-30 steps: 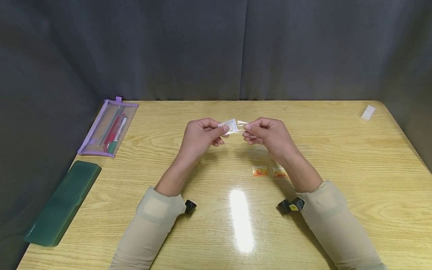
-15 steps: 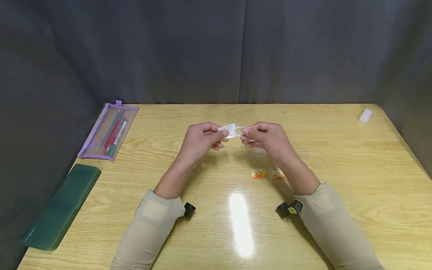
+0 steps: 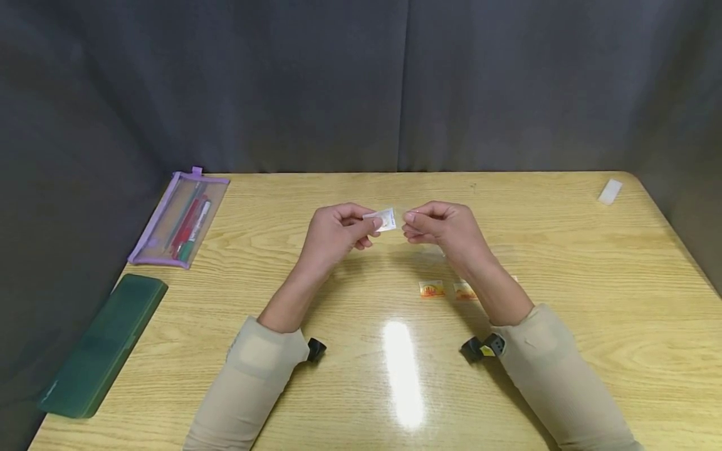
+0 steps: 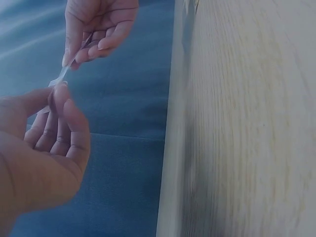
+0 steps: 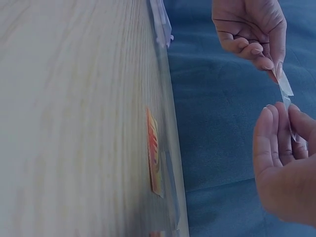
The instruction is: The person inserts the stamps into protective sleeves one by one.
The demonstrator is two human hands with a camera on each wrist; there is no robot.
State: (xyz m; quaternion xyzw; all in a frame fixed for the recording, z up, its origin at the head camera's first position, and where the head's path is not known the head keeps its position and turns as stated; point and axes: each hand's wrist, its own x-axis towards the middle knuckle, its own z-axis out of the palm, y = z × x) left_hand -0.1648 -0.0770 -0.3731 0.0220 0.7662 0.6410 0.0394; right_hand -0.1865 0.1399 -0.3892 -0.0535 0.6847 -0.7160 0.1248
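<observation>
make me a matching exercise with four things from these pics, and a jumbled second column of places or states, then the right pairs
Things
1. left hand
2. green case
3. purple-edged pouch
4. white block

Places or states
A. near the far right corner of the table
B. pens show inside it
C. lies along the left side, nearer the person than the pouch
D. pinches a small white piece with markings

Right pairs: 1-D, 2-C, 3-B, 4-A
</observation>
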